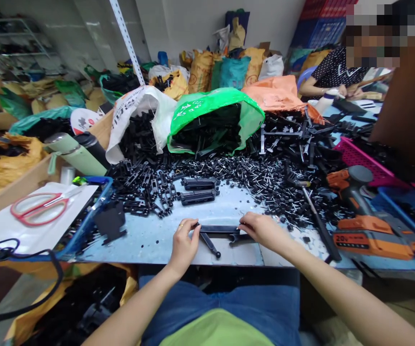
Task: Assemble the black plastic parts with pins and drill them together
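A long black plastic bar point(220, 229) lies level near the table's front edge, with hinged-looking black pieces under it; one arm point(210, 244) slants down toward me and ends in a round knob. My left hand point(185, 242) pinches the bar's left end between thumb and fingers. At its right end, my right hand point(259, 228) has its fingertips closed on the bar. Just beyond, several similar black bar assemblies point(198, 196) lie side by side. A heap of small black parts with metal pins point(261, 180) spreads behind my right hand.
An orange cordless drill point(373, 235) and a hammer point(320, 221) lie at the right. Red-handled scissors point(41, 209) rest on white paper at the left. Open sacks, including a green one point(214, 103), spill black parts at the back. A co-worker point(333, 72) sits at far right.
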A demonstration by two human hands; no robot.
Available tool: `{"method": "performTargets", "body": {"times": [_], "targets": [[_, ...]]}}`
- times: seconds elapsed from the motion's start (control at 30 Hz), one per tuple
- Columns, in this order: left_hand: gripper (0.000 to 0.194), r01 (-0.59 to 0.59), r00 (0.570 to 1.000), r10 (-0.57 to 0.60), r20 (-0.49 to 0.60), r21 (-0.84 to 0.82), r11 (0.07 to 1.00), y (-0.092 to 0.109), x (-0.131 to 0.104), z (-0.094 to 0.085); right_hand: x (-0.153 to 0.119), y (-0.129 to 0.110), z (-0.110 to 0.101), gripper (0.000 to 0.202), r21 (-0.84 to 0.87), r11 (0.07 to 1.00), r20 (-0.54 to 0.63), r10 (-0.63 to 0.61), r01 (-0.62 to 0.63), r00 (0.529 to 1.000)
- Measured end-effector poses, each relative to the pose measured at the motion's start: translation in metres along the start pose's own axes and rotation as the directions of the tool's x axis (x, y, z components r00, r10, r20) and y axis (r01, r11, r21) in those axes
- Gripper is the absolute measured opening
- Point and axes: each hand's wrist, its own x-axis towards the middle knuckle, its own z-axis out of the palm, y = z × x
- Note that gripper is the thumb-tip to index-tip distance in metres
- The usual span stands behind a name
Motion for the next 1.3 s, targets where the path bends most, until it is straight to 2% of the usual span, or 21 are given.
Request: {"method": "performTargets", "body": {"times": [0.1, 0.17, 0.37, 0.57, 0.63, 0.7, 0.73, 0.8, 0.87, 0.97, 1.03, 1.1, 1.17, 1.23, 1.3], "targets": [[0.014, 0.014, 1.000, -0.014, 0.024, -0.008, 1.000, 0.001, 0.002, -0.001, 0.004, -0.009, 0.000, 0.022, -0.145, 0.989, 0.032, -0.028, 0.033, 0.999], [0.014, 0.021, 0.997, -0.020, 0.070, -0.013, 1.000, 0.002, 0.005, -0.003, 0.005, -0.012, 0.003, 0.021, -0.164, 0.984, 0.033, -0.059, 0.064, 0.998], [0.014, 0.104, 0.991, -0.096, 0.092, -0.088, 0.991, 0.000, 0.010, -0.007, -0.002, -0.004, 0.019, 0.018, -0.074, 0.993, -0.061, -0.098, 0.093, 0.993], [0.020, 0.235, 0.970, -0.214, 0.113, -0.231, 0.944, -0.007, 0.013, -0.005, -0.008, -0.001, 0.024, 0.018, 0.009, 0.995, -0.126, -0.102, 0.104, 0.987], [0.019, 0.166, 0.984, -0.153, 0.087, -0.171, 0.971, -0.007, 0.011, -0.004, -0.009, -0.001, 0.025, 0.018, 0.018, 0.994, -0.140, -0.104, 0.107, 0.985], [0.019, -0.008, 0.997, 0.007, 0.074, 0.006, 1.000, -0.008, 0.007, -0.002, -0.010, -0.002, 0.027, 0.018, 0.022, 0.993, -0.163, -0.109, 0.114, 0.981], [0.019, -0.115, 0.990, 0.105, 0.093, 0.110, 0.987, -0.008, 0.005, -0.001, -0.011, -0.002, 0.028, 0.018, 0.026, 0.992, -0.176, -0.115, 0.121, 0.978], [0.023, -0.308, 0.947, 0.266, 0.179, 0.276, 0.911, -0.012, 0.000, 0.000, -0.012, -0.001, 0.031, 0.020, 0.042, 0.988, -0.204, -0.135, 0.147, 0.970], [0.026, -0.428, 0.900, 0.351, 0.258, 0.374, 0.823, -0.017, -0.004, -0.001, -0.014, 0.003, 0.035, 0.022, 0.073, 0.981, -0.249, -0.156, 0.179, 0.956], [0.028, -0.474, 0.880, 0.376, 0.289, 0.485, 0.735, -0.017, -0.005, -0.003, -0.018, 0.014, 0.045, 0.026, 0.162, 0.955, -0.338, -0.184, 0.250, 0.923], [0.029, -0.498, 0.867, 0.392, 0.307, 0.500, 0.709, -0.010, -0.003, 0.001, -0.021, 0.024, 0.054, 0.036, 0.219, 0.921, -0.368, -0.227, 0.322, 0.901], [0.036, -0.562, 0.820, 0.409, 0.400, 0.433, 0.705, 0.003, -0.001, 0.013, -0.025, 0.032, 0.064, 0.045, 0.237, 0.902, -0.366, -0.261, 0.361, 0.893], [0.050, -0.585, 0.773, 0.367, 0.517, 0.357, 0.728, 0.016, 0.003, 0.031, -0.028, 0.037, 0.074, 0.047, 0.206, 0.919, -0.359, -0.249, 0.336, 0.900], [0.061, -0.540, 0.764, 0.268, 0.587, 0.356, 0.762, 0.026, 0.007, 0.049, -0.029, 0.040, 0.082, 0.046, 0.142, 0.945, -0.348, -0.232, 0.296, 0.908], [0.059, -0.506, 0.762, 0.199, 0.616, 0.374, 0.777, 0.031, 0.011, 0.059, -0.029, 0.042, 0.084, 0.045, 0.080, 0.952, -0.320, -0.257, 0.297, 0.912]]}}
